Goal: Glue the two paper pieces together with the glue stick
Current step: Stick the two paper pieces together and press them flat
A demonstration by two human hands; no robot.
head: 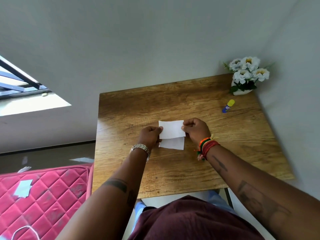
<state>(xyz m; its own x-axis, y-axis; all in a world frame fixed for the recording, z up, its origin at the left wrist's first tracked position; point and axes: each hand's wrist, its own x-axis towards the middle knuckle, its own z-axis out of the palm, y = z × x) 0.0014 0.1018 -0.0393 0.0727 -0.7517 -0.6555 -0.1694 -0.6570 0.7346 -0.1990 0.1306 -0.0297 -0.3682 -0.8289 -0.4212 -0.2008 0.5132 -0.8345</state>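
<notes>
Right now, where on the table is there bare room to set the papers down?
Bare wood lies left of the left hand, along the near table edge between the forearms, and right of the right hand. The far right corner is crowded: glue stick and flower pot.

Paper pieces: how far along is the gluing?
Looks done: the capped glue stick lies set aside near the flower pot; whether glue went on cannot be seen. In hand: left hand and right hand pinch the upper paper piece by its sides, overlapping the lower paper piece on the table. Left: pressing the overlap flat.
</notes>
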